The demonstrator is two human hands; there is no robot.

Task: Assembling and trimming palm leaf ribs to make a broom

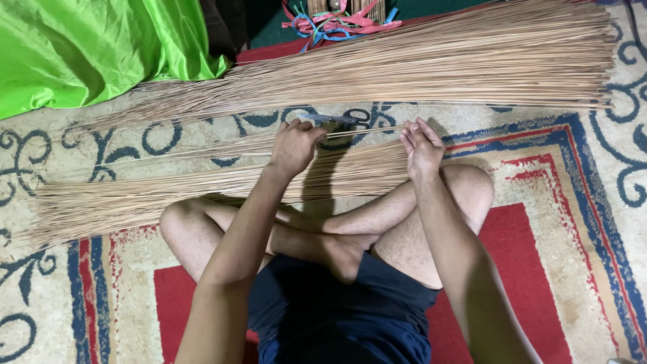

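I sit cross-legged on a patterned rug. My left hand (pixel 294 145) and my right hand (pixel 421 147) each pinch one thin tan stick (pixel 364 131) that spans between them, just above a flat pile of similar sticks (pixel 202 185) lying across my knees. A much larger bundle of sticks (pixel 431 64) lies farther away on the floor, fanning toward the right. Scissors with dark handles (pixel 340 119) lie on the rug just beyond my hands.
A bright green cloth (pixel 94 47) is heaped at the top left. Pink and blue plastic strips (pixel 337 23) lie tangled at the top centre. The red, blue and cream rug (pixel 559 222) covers the floor all around me.
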